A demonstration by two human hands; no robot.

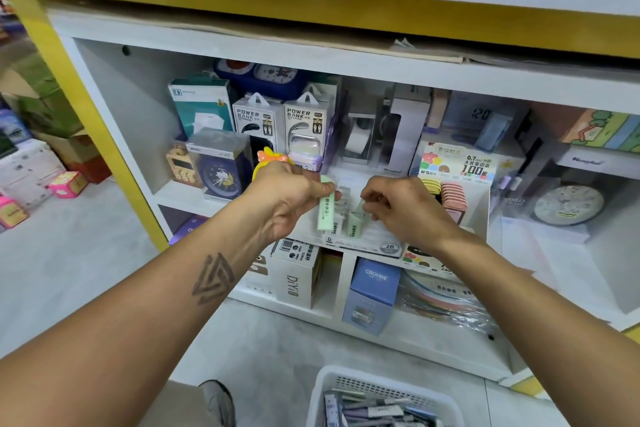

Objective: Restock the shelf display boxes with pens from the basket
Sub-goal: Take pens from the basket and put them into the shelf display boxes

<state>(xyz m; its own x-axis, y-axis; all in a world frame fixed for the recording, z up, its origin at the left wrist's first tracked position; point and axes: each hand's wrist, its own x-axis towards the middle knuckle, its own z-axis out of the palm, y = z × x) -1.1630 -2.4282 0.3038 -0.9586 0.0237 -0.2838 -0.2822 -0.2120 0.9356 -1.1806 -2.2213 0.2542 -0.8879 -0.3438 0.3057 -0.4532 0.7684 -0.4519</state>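
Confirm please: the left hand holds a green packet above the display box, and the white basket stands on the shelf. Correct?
Not quite. The head view shows the white basket on the floor below the shelf. The left hand does hold the green packet above the display box.

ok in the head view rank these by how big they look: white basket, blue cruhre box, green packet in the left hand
1. white basket, cut off by the frame and nearest the camera, so its lead is partly nearness
2. blue CRUHRE box
3. green packet in the left hand

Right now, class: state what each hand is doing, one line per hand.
Left hand: pinches a pale green packet.
Right hand: fingers curled at the display box; whether it grips anything cannot be told.
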